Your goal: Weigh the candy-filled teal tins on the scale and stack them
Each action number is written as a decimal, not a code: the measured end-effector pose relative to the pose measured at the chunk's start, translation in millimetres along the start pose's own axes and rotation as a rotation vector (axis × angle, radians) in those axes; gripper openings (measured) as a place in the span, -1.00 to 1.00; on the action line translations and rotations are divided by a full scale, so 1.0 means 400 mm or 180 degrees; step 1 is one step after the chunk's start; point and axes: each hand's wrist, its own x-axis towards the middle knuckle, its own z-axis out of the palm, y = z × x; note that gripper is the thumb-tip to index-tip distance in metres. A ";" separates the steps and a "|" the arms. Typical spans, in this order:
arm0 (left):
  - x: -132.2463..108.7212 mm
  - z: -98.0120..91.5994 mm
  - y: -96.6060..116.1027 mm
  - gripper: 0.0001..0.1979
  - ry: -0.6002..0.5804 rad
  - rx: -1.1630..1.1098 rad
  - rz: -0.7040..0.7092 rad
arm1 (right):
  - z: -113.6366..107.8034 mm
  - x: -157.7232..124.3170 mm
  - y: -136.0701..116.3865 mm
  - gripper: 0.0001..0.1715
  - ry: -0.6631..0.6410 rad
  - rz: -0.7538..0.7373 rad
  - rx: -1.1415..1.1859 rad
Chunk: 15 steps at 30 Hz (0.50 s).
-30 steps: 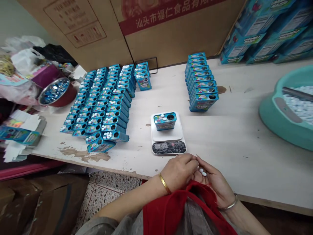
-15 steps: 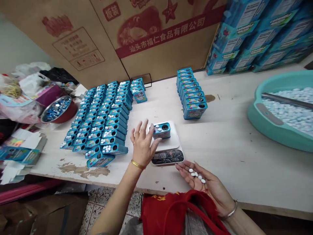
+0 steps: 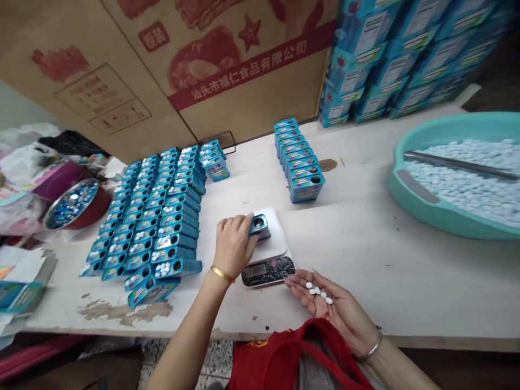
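With our left hand point(image 3: 233, 246) we are pinching a blue tin point(image 3: 263, 233) between thumb and fingers, and we are hiding much of it that way. The tin is sitting at the platform of the white scale point(image 3: 276, 245), though we are unable to tell whether its base is touching. The scale's readout is showing too dimly for us to read. Our right hand point(image 3: 339, 306) is lying palm up with its fingers extended, just beside the scale's near right corner, and we are cradling a few white sweets point(image 3: 323, 295) on it.

To the left, a block of blue tins point(image 3: 179, 208) is filling much of the table point(image 3: 357, 254), many carrying sweets on top; one tin point(image 3: 154, 292) is leaning at its near end. A smaller group of tins point(image 3: 216, 169) is standing behind the scale, near a black wire frame point(image 3: 233, 142). Another row of tins point(image 3: 307, 190) is standing behind and to the right. Further right, a green tub point(image 3: 467, 228) is holding many sweets, with a metal bar point(image 3: 459, 164) lying across them. A big cardboard box point(image 3: 134, 49) is blocking the back, stacked blue packs point(image 3: 365, 59) are rising beside it, and a red bowl point(image 3: 96, 208) is standing far left.
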 end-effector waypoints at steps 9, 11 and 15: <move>0.245 0.066 0.138 -0.64 0.0212 -0.0405 0.0817 | -0.010 0.030 -0.049 -0.84 0.0017 -0.0253 0.0122; 0.287 0.113 0.160 -0.64 0.0155 -0.0303 0.0913 | -0.018 0.031 -0.063 -0.85 0.0080 -0.0332 0.0187; 0.314 0.185 0.161 -0.57 0.0255 -0.0211 0.0893 | -0.039 0.038 -0.087 -0.82 0.0138 -0.0379 0.0284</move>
